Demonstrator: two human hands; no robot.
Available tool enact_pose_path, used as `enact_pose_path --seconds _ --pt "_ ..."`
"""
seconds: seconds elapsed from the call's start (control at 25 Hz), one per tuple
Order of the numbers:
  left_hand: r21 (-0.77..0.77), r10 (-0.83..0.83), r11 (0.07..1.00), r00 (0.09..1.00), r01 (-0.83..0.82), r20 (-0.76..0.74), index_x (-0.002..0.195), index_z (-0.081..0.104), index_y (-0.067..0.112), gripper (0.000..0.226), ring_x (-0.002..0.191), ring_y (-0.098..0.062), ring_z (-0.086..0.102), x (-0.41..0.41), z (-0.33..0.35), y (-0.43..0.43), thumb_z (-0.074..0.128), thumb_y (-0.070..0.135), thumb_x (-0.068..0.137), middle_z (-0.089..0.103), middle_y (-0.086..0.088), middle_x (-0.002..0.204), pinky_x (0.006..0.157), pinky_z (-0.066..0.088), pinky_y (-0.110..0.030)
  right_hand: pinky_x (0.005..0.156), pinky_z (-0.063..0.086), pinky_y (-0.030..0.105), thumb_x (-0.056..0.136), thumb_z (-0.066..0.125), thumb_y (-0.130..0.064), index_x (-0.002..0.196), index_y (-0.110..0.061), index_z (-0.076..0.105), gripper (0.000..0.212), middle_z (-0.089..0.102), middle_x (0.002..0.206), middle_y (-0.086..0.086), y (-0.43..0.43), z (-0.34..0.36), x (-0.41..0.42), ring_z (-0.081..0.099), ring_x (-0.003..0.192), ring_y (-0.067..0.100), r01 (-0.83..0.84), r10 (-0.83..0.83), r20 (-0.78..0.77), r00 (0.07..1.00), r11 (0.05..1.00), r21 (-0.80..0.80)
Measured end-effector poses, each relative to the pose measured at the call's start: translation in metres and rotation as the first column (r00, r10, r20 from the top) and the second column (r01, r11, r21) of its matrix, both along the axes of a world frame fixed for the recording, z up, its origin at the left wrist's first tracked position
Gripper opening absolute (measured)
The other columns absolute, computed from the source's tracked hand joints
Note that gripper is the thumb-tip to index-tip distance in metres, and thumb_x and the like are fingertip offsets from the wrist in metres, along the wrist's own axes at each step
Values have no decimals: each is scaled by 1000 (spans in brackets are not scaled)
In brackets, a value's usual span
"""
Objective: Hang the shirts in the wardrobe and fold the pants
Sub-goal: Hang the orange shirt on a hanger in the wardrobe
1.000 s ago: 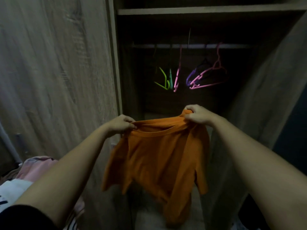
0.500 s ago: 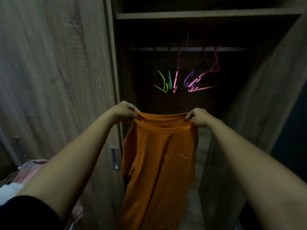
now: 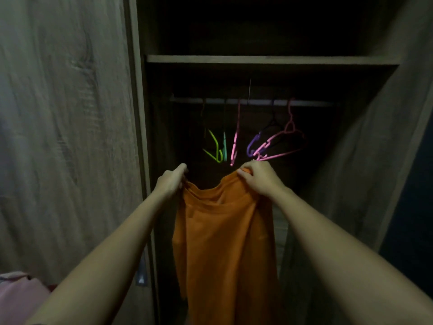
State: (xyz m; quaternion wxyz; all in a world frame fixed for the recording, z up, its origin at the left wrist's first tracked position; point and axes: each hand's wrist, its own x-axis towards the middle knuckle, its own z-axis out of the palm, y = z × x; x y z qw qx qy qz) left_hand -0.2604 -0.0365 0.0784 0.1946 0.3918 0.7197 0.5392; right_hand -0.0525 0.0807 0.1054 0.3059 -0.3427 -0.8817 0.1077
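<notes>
An orange shirt (image 3: pixel 225 242) hangs down in front of the open wardrobe, held up by its top edge. My left hand (image 3: pixel 171 181) grips its left corner and my right hand (image 3: pixel 260 178) grips its right corner, just below the hangers. On the rail (image 3: pixel 311 103) inside hang several empty plastic hangers: a green hanger (image 3: pixel 215 148), a pink hanger (image 3: pixel 284 141) and a purple hanger (image 3: pixel 254 144) among them. The shirt's lower part runs out of the frame.
The closed wardrobe door (image 3: pixel 65 137) with its handle (image 3: pixel 141 276) stands at the left. The open door (image 3: pixel 375 172) stands at the right. A shelf (image 3: pixel 269 59) runs above the rail. Pink cloth (image 3: pixel 18 294) lies at the lower left.
Both hands have raised the shirt closer to the hangers. The shirt went from spread with sleeves out to hanging long and narrow. The view has tilted up and the clothes pile has mostly left the frame.
</notes>
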Motion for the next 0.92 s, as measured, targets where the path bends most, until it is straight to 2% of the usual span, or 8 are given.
enact_pose_path --seconds 0.12,0.24,0.36,0.44,0.52,0.68,0.76,0.92 --pt "84 78 994 997 -75 -24 85 67 14 41 75 -20 59 0 16 48 44 47 93 64 -4 83 67 46 -29 88 48 34 93 50 -36 107 -22 67 26 66 107 0 10 6 -8 60 100 16 -86 95 -70 993 989 123" --pt "203 55 977 995 -72 89 92 65 13 33 82 -22 56 1 39 98 46 41 95 63 -4 86 74 46 -32 87 47 34 93 48 -37 110 -23 66 27 64 107 0 15 10 -9 58 99 15 -136 149 -70 986 976 169" --pt "198 83 974 989 -105 119 112 60 7 43 91 -21 56 8 54 137 39 41 98 59 -4 90 85 45 -35 83 47 30 94 48 -36 110 -24 65 26 63 103 -1 21 17 -7 57 95 13 -169 187 -82 979 967 190" --pt "177 75 979 986 -101 147 115 59 5 45 96 -23 57 12 60 160 39 41 97 61 -10 102 86 46 -35 81 45 26 94 48 -36 109 -25 65 26 62 101 -3 29 22 -4 57 93 11 -192 211 -80 974 962 196" --pt "195 99 973 985 -125 138 110 62 7 34 100 -23 59 13 69 178 45 32 97 63 -10 106 89 47 -36 81 44 25 94 48 -36 108 -26 66 25 63 102 -4 39 28 -3 57 94 9 -212 232 -86 969 957 199" --pt "330 85 932 976 -149 201 85 60 16 15 96 -18 62 9 83 185 49 16 95 66 0 90 92 48 -34 77 45 25 95 47 -34 101 -26 65 21 66 95 -6 44 28 -3 60 89 9 -262 271 -59 961 957 129" --pt "344 69 929 977 -137 203 94 61 13 11 92 -15 61 7 84 177 50 14 95 64 1 87 91 48 -32 72 43 26 96 45 -34 99 -26 63 20 64 89 -5 45 22 -3 59 84 10 -256 261 -36 965 961 107" --pt "274 45 956 974 -106 221 123 52 4 30 94 -14 59 4 62 137 51 6 93 61 0 93 96 48 -34 67 40 23 98 42 -25 97 -27 52 11 56 83 -8 44 3 -4 53 77 8 -272 272 -6 962 962 -26"
